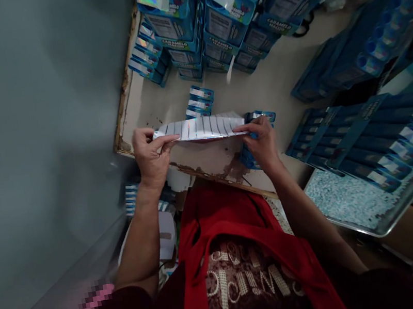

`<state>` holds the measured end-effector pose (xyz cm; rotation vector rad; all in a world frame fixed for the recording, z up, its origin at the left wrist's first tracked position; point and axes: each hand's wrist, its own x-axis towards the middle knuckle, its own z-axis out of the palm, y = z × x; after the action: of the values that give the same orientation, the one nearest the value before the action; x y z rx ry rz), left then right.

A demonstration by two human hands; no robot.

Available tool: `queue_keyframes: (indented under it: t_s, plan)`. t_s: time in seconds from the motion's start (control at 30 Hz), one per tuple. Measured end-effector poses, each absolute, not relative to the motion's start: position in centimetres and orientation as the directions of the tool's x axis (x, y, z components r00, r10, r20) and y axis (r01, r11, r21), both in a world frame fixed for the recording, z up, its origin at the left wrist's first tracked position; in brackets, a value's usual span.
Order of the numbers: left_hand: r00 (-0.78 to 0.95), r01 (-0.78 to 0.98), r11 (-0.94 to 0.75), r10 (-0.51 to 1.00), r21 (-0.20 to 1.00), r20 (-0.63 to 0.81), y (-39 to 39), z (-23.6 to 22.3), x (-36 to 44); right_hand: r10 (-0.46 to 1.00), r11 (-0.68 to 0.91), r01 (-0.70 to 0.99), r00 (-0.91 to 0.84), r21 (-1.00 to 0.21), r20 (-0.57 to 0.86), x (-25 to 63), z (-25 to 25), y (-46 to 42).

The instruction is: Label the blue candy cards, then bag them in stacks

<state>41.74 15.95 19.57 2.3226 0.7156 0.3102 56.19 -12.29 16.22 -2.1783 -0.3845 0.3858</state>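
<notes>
I hold a long silvery strip of flat packets [202,128] stretched between both hands above the near edge of a worn white table [287,71]. My left hand [152,155] pinches its left end, thumb on top. The strip's right end is pinched in my right hand [261,141], whose fingers are closed. A small blue carton [263,115] lies just behind my right hand, and more blue cartons [248,158] show under it.
Tall stacks of blue cartons [207,13] stand at the table's far side. A short pile of small blue boxes [200,101] sits just beyond the strip. Flat blue carton blanks [369,139] fan out at right, over a speckled metal tray [359,203]. A grey wall [37,124] runs along the left.
</notes>
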Motion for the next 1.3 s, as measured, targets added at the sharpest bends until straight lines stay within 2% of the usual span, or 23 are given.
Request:
queue_keyframes:
  t_s: [0.1, 0.2, 0.27, 0.37, 0.43, 0.57, 0.73, 0.83, 0.93, 1.03, 1.1, 1.17, 1.23, 1.3]
  plan:
    - [0.844, 0.367, -0.7, 0.527, 0.612, 0.096, 16.1, 22.3, 42.7, 0.521, -0.631, 0.374, 0.854, -0.68, -0.013, 57.0, 19.2, -11.7]
    - [0.89, 0.344, -0.696, 0.455, 0.63, 0.016, 16.6, 24.9, 43.6, 0.736, -0.514, 0.557, 0.677, -0.653, -0.003, 57.7, 21.6, -9.5]
    - [0.904, 0.347, -0.693, 0.426, 0.632, -0.028, 16.9, 26.4, 44.0, 0.813, -0.441, 0.617, 0.582, -0.652, 0.001, 57.8, 22.0, -7.3]
    - [0.905, 0.374, -0.726, 0.423, 0.577, -0.054, 16.4, 28.2, 44.5, 0.855, -0.408, 0.669, 0.519, -0.622, -0.003, 57.6, 21.7, -4.1]
    - [0.923, 0.365, -0.749, 0.367, 0.553, -0.112, 15.6, 28.7, 45.0, 0.876, -0.395, 0.681, 0.482, -0.616, -0.029, 57.4, 21.6, -2.7]
    - [0.917, 0.398, -0.741, 0.295, 0.542, -0.27, 14.9, 27.4, 46.0, 0.823, -0.478, 0.568, 0.556, -0.67, -0.116, 57.9, 22.5, -3.3]
    - [0.92, 0.39, -0.544, 0.266, 0.743, -0.287, 17.8, 24.9, 45.3, 0.641, -0.551, 0.245, 0.736, -0.798, -0.217, 60.0, 22.6, -8.4]
    - [0.86, 0.477, -0.377, 0.389, 0.794, -0.332, 19.0, 23.0, 44.6, 0.541, -0.529, 0.021, 0.778, -0.848, -0.319, 61.2, 20.8, -10.3]
    - [0.729, 0.557, -0.187, 0.578, 0.809, -0.368, 19.3, 19.9, 44.2, 0.6, -0.481, -0.175, 0.65, -0.859, -0.467, 62.4, 18.3, -10.8]
    - [0.564, 0.548, 0.076, 0.703, 0.833, -0.434, 19.5, 16.2, 43.9, 0.622, -0.405, -0.333, 0.582, -0.851, -0.524, 63.5, 15.6, -10.6]
    - [0.502, 0.507, 0.241, 0.698, 0.828, -0.511, 20.0, 14.4, 43.6, 0.567, -0.374, -0.35, 0.646, -0.859, -0.511, 64.2, 13.8, -9.9]
    - [0.48, 0.469, 0.329, 0.684, 0.82, -0.549, 20.5, 13.2, 43.3, 0.494, -0.417, -0.279, 0.729, -0.865, -0.473, 64.7, 12.5, -8.3]
    - [0.46, 0.443, 0.337, 0.71, 0.831, -0.533, 21.0, 12.7, 43.1, 0.434, -0.55, -0.09, 0.818, -0.83, -0.377, 65.1, 11.7, -6.1]
    - [0.428, 0.43, 0.314, 0.755, 0.847, -0.497, 21.3, 12.6, 43.1, 0.426, -0.668, 0.136, 0.876, -0.731, -0.226, 64.8, 11.8, -3.3]
